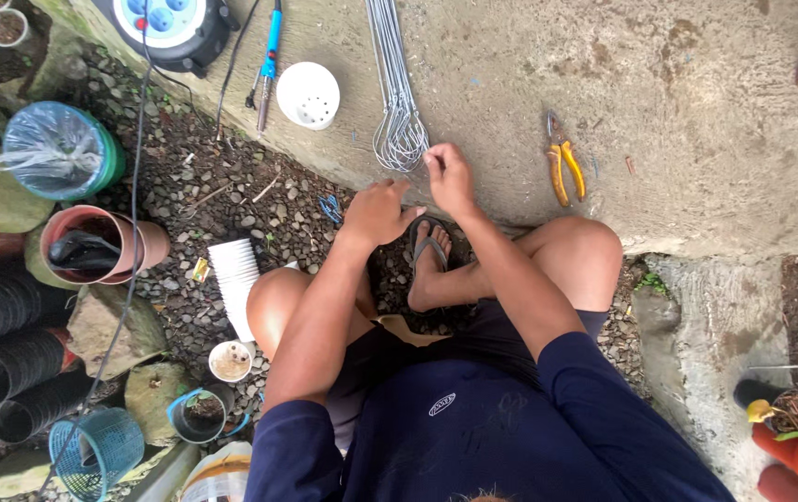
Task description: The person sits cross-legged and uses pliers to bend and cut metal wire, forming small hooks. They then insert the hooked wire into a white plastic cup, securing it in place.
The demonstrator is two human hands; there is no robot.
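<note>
Concrete floor (697,93): bundle of wire hangers (397,84) lies just beyond both hands, long axis running straight away from the person, looped ends nearest the fingers. Right hand (448,178) is closer: fingertips pinched together at the loops, apparently on one wire, wrist bent, forearm across the knee. Left hand (379,212) sits just behind and left of it, fingers curled shut; whether it holds a wire, cannot tell. Yellow-handled pliers (564,167) lie untouched, right of the right hand.
</note>
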